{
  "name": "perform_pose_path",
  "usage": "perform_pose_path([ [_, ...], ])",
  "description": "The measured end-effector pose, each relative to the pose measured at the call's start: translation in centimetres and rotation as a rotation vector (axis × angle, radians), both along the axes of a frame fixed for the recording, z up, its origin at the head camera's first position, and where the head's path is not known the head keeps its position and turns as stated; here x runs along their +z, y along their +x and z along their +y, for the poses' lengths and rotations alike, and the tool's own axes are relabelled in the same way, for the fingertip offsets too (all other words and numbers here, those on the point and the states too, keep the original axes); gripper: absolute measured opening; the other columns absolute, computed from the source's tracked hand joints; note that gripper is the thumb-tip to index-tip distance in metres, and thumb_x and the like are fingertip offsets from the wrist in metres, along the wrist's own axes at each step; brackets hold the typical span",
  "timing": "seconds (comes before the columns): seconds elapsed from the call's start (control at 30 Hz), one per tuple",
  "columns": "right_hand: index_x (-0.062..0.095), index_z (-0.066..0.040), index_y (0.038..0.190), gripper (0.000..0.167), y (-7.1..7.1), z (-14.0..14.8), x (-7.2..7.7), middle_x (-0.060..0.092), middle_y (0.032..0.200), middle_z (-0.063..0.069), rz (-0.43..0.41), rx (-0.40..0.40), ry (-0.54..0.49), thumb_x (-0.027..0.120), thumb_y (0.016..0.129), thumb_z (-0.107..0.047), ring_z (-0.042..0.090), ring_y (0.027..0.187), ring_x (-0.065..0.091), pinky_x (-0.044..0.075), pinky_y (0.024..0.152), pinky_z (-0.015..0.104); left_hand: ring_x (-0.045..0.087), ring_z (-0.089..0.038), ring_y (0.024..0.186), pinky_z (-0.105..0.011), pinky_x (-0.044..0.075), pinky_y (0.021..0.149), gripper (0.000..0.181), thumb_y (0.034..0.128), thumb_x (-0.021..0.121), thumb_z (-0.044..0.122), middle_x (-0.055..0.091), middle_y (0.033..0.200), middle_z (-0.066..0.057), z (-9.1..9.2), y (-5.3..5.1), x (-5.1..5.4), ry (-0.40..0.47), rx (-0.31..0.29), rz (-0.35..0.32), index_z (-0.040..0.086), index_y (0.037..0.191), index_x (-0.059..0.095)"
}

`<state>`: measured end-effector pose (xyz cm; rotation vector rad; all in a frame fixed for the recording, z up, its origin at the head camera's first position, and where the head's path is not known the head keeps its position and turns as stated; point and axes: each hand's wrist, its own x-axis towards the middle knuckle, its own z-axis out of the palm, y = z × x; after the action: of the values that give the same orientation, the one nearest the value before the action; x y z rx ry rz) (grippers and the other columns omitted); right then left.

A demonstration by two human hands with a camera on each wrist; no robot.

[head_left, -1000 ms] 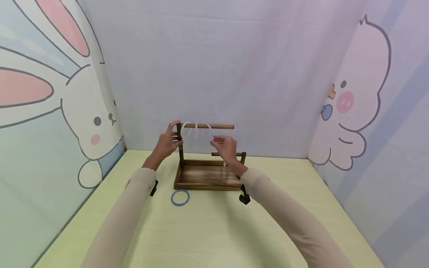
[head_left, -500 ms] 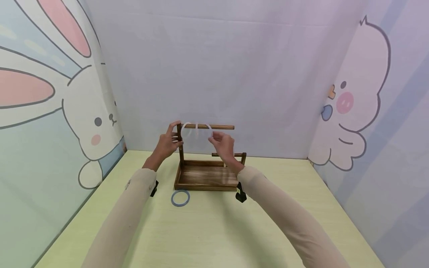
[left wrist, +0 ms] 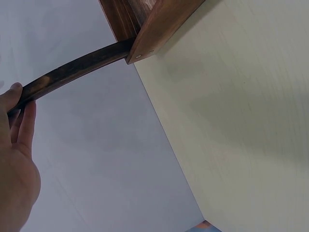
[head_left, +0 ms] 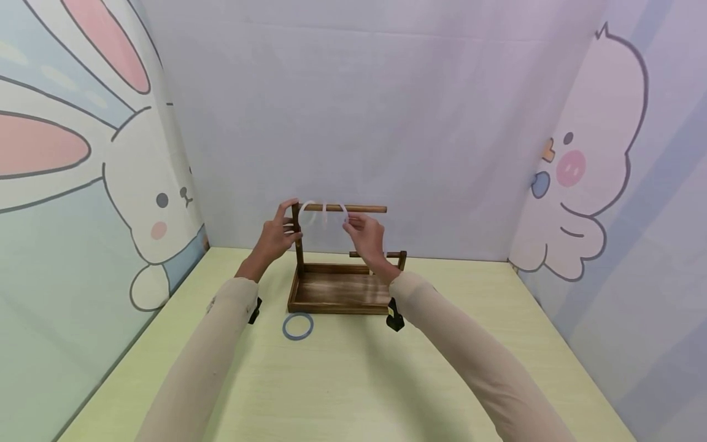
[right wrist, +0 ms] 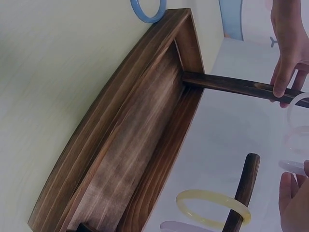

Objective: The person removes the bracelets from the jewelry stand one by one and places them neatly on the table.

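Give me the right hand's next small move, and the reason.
Probably slide the pale ring a little along the upper bar toward the two other rings: the right hand appears to pinch it, bare bar shows between it and them, and the left hand grips the upright post.

We see lavender cloth (head_left: 364,116) behind the tabletop (head_left: 315,387). Rabbit-print cloth (head_left: 132,196) borders its left edge, chick-print cloth (head_left: 602,129) its right.
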<state>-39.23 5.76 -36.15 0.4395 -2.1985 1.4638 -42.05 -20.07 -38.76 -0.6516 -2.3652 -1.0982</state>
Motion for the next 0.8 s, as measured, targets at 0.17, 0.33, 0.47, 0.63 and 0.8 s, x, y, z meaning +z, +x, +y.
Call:
perform_pose_path([
  [0.17, 0.072, 0.0, 0.127, 0.029, 0.1, 0.1, 0.1, 0.076, 0.114, 0.017, -0.005, 0.014, -0.022, 0.072, 0.099, -0.009, 0.026, 0.104, 0.076, 0.064, 0.084, 0.034, 0.07, -0.041, 0.113, -0.053, 0.061, 0.092, 0.088, 0.0928, 0.075, -0.004, 0.067, 0.126, -0.032, 0.2, 0.0, 0.1, -0.006, 0.006, -0.01, 0.023, 0.161, 0.027],
  [0.33, 0.071, 0.0, 0.128, 0.029, 0.1, 0.2, 0.2, 0.077, 0.113, 0.018, -0.011, 0.024, -0.038, 0.071, 0.1, -0.008, 0.026, 0.101, 0.077, 0.064, 0.079, 0.03, 0.071, -0.041, 0.112, -0.052, 0.061, 0.091, 0.09, 0.0928, 0.076, -0.003, 0.068, 0.126, -0.03, 0.2, -0.1, 0.1, -0.01, 0.015, -0.005, 0.028, 0.161, 0.026],
  [0.47, 0.071, -0.001, 0.128, 0.029, 0.0, 0.3, 0.3, 0.077, 0.112, 0.017, -0.017, 0.021, -0.028, 0.071, 0.1, -0.01, 0.025, 0.1, 0.077, 0.064, 0.077, 0.029, 0.071, -0.041, 0.112, -0.052, 0.061, 0.091, 0.09, 0.093, 0.075, -0.004, 0.067, 0.126, -0.031, 0.1, -0.1, 0.1, -0.008, 0.012, -0.003, 0.03, 0.16, 0.026],
  [0.63, 0.071, -0.002, 0.129, 0.03, 0.0, 0.6, 0.3, 0.076, 0.114, 0.018, -0.025, 0.027, -0.019, 0.071, 0.101, -0.012, 0.025, 0.101, 0.077, 0.064, 0.077, 0.029, 0.071, -0.042, 0.112, -0.053, 0.061, 0.091, 0.088, 0.0925, 0.075, -0.005, 0.067, 0.125, -0.032, 0.1, -0.1, 0.0, -0.002, 0.01, -0.005, 0.026, 0.16, 0.027],
  [0.8, 0.072, -0.002, 0.129, 0.03, 0.0, 1.2, 0.2, 0.076, 0.113, 0.019, -0.017, 0.035, -0.017, 0.071, 0.1, -0.011, 0.026, 0.1, 0.077, 0.065, 0.076, 0.03, 0.071, -0.042, 0.112, -0.053, 0.061, 0.091, 0.089, 0.0928, 0.075, -0.005, 0.067, 0.125, -0.032, 0.1, -0.1, 0.0, -0.005, 0.005, -0.007, 0.027, 0.16, 0.027],
])
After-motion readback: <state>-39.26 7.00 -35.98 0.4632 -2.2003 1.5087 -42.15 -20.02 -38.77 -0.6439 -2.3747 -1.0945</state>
